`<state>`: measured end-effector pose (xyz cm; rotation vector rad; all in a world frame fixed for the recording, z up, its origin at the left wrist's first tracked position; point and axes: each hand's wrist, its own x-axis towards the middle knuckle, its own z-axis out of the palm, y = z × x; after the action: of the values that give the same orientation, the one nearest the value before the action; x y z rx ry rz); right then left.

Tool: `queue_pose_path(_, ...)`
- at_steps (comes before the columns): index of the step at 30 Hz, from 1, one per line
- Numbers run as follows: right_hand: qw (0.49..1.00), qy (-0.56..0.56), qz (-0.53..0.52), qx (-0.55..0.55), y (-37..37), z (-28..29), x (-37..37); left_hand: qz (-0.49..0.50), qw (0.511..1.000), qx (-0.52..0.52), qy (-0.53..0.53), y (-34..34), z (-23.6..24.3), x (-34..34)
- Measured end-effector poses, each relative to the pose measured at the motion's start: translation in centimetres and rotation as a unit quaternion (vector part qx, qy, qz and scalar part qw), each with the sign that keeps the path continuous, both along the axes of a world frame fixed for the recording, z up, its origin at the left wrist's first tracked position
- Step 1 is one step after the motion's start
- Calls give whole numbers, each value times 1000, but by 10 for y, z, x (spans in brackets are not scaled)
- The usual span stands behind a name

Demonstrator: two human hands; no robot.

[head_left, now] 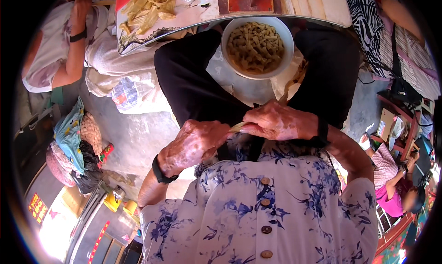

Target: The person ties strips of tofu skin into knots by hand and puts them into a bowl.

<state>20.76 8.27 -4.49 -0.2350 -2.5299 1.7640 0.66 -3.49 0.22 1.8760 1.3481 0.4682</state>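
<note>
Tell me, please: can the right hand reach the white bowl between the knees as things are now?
Probably yes. The right hand is just below the white bowl with nothing between them, though it is holding a pale strip.

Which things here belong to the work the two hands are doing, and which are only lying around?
In the work:
- left hand and right hand, both gripping a pale yellow strip
- white bowl of cut yellow pieces on the lap
- tray with a pile of yellow strips

Lying about:
- plastic bags on the ground at left
- yellow cups
- zebra-patterned cloth
</note>
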Motion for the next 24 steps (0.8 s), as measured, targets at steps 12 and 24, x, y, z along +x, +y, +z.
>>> queue_pose_path(12,980,178,78,35,-14,48,-61,159,986,28,-32,-53,91,-79)
queue_pose_path(24,945,296,-137,31,-11,60,-119,392,615,119,-674,-4,62,-36)
